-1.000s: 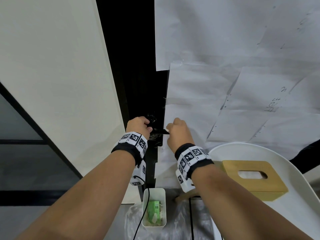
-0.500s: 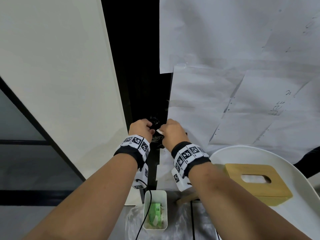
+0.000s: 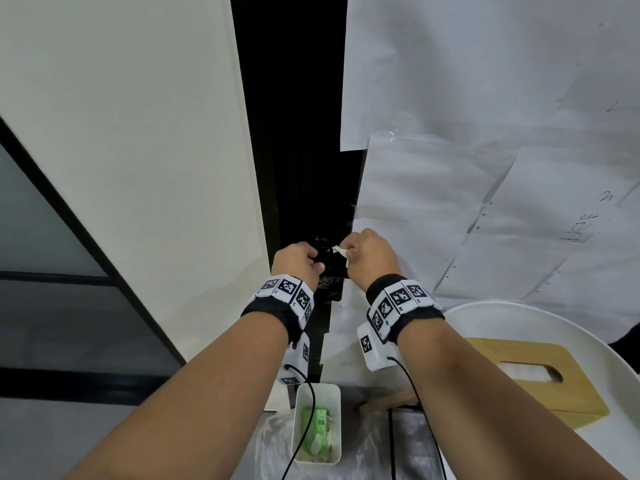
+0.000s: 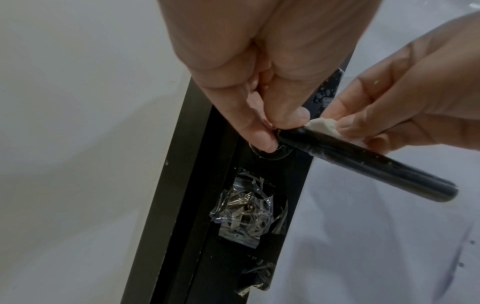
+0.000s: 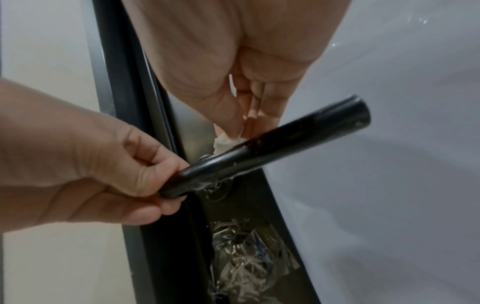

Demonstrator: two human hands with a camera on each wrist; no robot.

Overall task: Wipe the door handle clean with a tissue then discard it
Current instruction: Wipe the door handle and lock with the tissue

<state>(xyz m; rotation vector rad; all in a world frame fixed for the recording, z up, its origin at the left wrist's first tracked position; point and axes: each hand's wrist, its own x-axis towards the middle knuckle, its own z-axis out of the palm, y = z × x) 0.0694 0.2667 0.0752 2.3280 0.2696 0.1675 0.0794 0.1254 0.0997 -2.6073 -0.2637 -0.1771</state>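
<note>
The black lever door handle [image 4: 363, 162] sticks out from the dark door edge, and in the head view it is mostly hidden between my hands. My left hand [image 4: 275, 133] grips its pivot end with curled fingers, also seen from the right wrist [image 5: 166, 185]. My right hand [image 5: 246, 125] pinches a small wadded white tissue [image 5: 226, 144] and presses it on top of the handle [image 5: 285, 144] close to the pivot. In the head view the tissue [image 3: 341, 251] shows between the left hand [image 3: 298, 261] and the right hand [image 3: 367, 258].
A white bin [image 3: 317, 396] holding green packaging stands on the floor below the handle. A wooden tissue box [image 3: 530, 375] sits on a white round table [image 3: 519, 313] at the right. Paper sheets [image 3: 485, 168] cover the door. Crumpled clear tape [image 4: 246, 209] covers the lock.
My right hand has slid the tissue leftward along the handle, from further out to right beside my left hand. The left hand keeps its grip at the pivot end.
</note>
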